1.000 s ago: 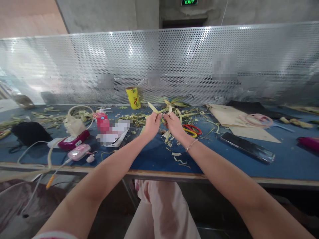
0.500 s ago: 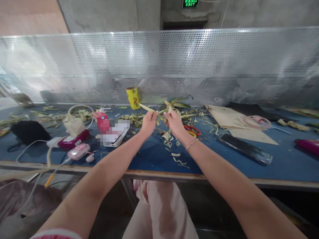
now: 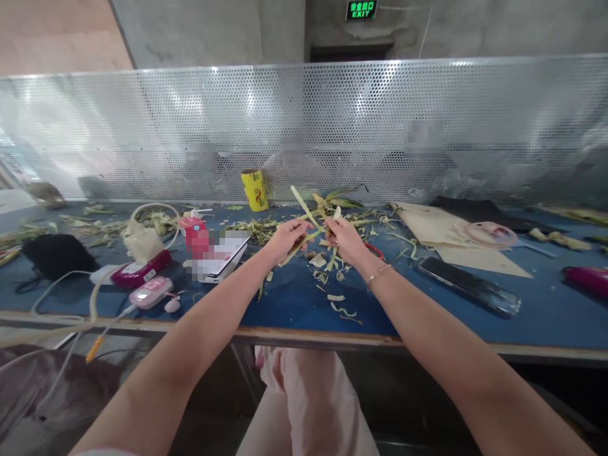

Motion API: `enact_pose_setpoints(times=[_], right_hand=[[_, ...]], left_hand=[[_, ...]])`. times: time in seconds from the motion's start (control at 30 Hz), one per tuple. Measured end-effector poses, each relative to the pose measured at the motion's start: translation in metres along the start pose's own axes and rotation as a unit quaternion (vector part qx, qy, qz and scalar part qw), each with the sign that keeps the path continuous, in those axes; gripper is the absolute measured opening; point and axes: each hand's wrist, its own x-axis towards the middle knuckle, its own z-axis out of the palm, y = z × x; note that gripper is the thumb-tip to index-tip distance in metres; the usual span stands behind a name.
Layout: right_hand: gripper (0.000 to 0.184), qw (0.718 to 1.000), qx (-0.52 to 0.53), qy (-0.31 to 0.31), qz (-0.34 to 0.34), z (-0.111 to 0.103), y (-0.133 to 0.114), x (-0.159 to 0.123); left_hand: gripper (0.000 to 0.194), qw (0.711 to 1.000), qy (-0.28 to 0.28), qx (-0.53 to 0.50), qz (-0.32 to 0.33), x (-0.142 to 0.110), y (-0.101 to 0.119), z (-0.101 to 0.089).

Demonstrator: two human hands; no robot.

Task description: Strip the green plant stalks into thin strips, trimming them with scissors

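My left hand (image 3: 284, 238) and my right hand (image 3: 346, 240) are close together over the middle of the blue table (image 3: 294, 297). Both are closed on pale green leaf strips (image 3: 304, 209) that cross between them; one strip sticks up and away from my left hand. Cut leaf scraps (image 3: 332, 285) lie on the table just under and in front of my hands. Red-handled scissors (image 3: 375, 250) lie right behind my right hand, partly hidden by it. A thin bracelet sits on my right wrist.
A perforated metal screen (image 3: 332, 126) closes off the table's far side. A yellow roll (image 3: 255, 189) stands by it. Left: a white power bank (image 3: 216, 259), pink gadgets (image 3: 142, 278), cables, a black pouch (image 3: 57, 253). Right: a black phone (image 3: 468, 285), brown paper (image 3: 446, 228), a pink ring (image 3: 491, 233).
Both hands have dropped lower toward the table and the leaf strip in my left hand has swung from pointing left to pointing up and right.
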Motion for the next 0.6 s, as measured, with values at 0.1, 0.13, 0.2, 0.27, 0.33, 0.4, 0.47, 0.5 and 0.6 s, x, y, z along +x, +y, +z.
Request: enact_pose_setpoints(times=[0.1,0.13,0.2,0.27,0.33,0.4,0.47,0.5,0.6], right_hand=[[0.032,0.999,0.049,-0.007,0.007,-0.001,-0.006,-0.003],[0.031,0.998,0.062,-0.008,0.005,-0.001,-0.007,-0.003],[0.031,0.997,0.078,-0.010,0.006,0.001,-0.008,-0.004],[0.030,0.996,0.089,-0.007,0.013,0.003,-0.009,-0.005],[0.028,0.995,0.097,0.001,0.026,0.005,-0.010,-0.006],[0.025,0.994,0.101,0.006,0.039,0.007,-0.010,-0.007],[0.025,0.994,0.097,0.010,0.045,0.008,-0.010,-0.007],[0.026,0.995,0.093,0.010,0.044,0.008,-0.010,-0.007],[0.029,0.996,0.079,0.013,0.040,0.008,-0.008,-0.007]], left_hand=[[0.024,0.999,-0.042,-0.009,-0.020,-0.004,0.005,-0.005],[0.029,0.998,-0.058,-0.009,-0.015,-0.005,0.006,-0.006],[0.041,0.996,-0.090,0.000,0.008,-0.008,0.008,-0.007],[0.049,0.992,-0.115,0.028,0.039,-0.009,0.008,-0.005],[0.048,0.988,-0.124,0.067,0.070,-0.010,0.007,-0.002],[0.042,0.981,-0.123,0.112,0.100,-0.010,0.006,0.001],[0.036,0.971,-0.116,0.157,0.134,-0.011,0.004,0.003],[0.034,0.966,-0.111,0.177,0.150,-0.011,0.004,0.005],[0.024,0.959,-0.093,0.207,0.169,-0.012,0.004,0.007]])
